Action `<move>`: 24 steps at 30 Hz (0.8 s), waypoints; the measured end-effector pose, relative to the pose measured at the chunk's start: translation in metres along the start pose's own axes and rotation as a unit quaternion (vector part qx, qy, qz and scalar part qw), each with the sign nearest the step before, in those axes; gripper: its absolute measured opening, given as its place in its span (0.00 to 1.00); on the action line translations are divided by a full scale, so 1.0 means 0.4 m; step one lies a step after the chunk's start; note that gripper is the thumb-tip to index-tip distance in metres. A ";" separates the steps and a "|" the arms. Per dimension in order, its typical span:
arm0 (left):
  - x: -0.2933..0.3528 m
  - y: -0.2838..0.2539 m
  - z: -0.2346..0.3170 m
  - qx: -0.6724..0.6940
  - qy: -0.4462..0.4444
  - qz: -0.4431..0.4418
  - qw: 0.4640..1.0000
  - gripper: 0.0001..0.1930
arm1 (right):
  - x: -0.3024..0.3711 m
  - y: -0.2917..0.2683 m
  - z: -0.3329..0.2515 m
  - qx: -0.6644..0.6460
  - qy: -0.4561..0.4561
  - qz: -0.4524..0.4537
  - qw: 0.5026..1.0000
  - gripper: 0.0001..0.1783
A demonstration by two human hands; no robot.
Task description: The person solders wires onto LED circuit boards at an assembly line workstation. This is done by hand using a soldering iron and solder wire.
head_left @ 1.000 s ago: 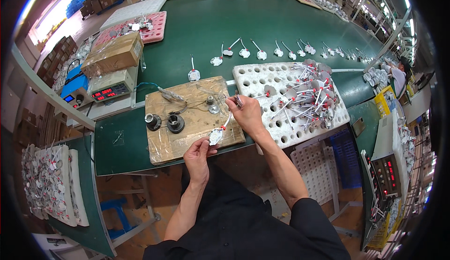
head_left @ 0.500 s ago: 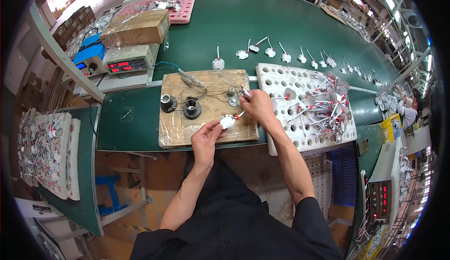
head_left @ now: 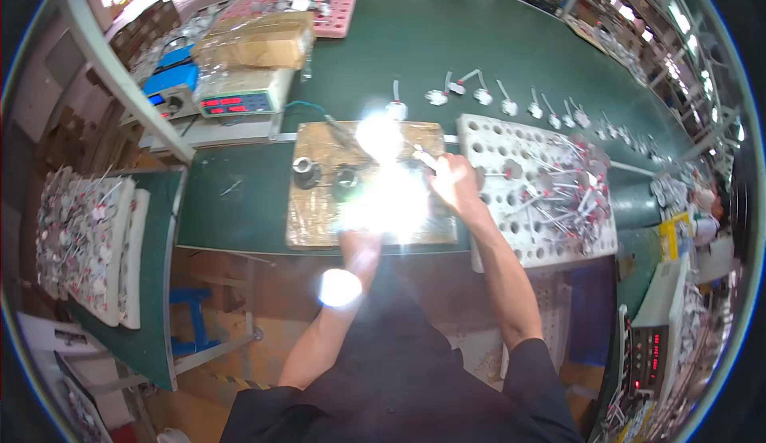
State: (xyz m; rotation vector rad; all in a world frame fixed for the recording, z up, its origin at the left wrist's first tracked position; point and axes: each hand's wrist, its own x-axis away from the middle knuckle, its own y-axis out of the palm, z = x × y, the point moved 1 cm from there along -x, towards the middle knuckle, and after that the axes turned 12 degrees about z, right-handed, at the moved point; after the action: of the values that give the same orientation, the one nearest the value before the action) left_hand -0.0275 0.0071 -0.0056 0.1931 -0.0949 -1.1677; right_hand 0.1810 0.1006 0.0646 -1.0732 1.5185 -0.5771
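Note:
Strong white glare spreads from a lit LED board above the tape-covered wooden board. My left hand is at the glare's lower edge, its fingertips washed out by the light; earlier it pinched this small white disc. Beside the glare on the right, my right hand is closed on a white wire lead that points up and left. Two dark round sockets, a left one and a right one, stand on the wooden board. Further bright spots hide what lies behind them.
A white foam tray heaped with wired discs adjoins the wooden board on the right. A row of wired discs crosses the green table. The meter with red digits carries a carton. Loaded foam sheets stand left.
The LED board has lit up and its glare now covers the left fingers and middle of the wooden board. The whole view has shifted slightly; both hands stay near the same spots.

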 end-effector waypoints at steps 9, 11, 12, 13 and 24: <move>0.012 0.010 0.165 -0.034 -0.050 -0.077 0.995 0.07 | 0.023 0.016 0.041 0.079 0.050 -0.009 0.996 0.07; 0.001 0.001 0.071 0.161 -0.104 -0.077 0.979 0.07 | 0.001 0.008 -0.023 0.077 0.054 -0.009 0.996 0.06; -0.007 -0.016 0.055 0.160 -0.102 -0.069 0.979 0.07 | -0.013 -0.035 -0.096 0.038 0.032 -0.021 0.999 0.07; -0.009 -0.015 0.046 0.143 -0.097 -0.059 0.983 0.08 | -0.016 -0.074 -0.122 0.009 0.019 -0.029 0.999 0.07; -0.015 0.014 0.059 -0.037 -0.106 -0.071 0.991 0.10 | -0.002 -0.020 -0.039 0.012 0.041 0.005 0.999 0.05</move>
State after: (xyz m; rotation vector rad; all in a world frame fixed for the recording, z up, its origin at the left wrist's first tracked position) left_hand -0.0291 0.0125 0.0189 0.0094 -0.2268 -1.3284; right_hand 0.1686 0.0946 0.0754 -1.0349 1.5832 -0.6374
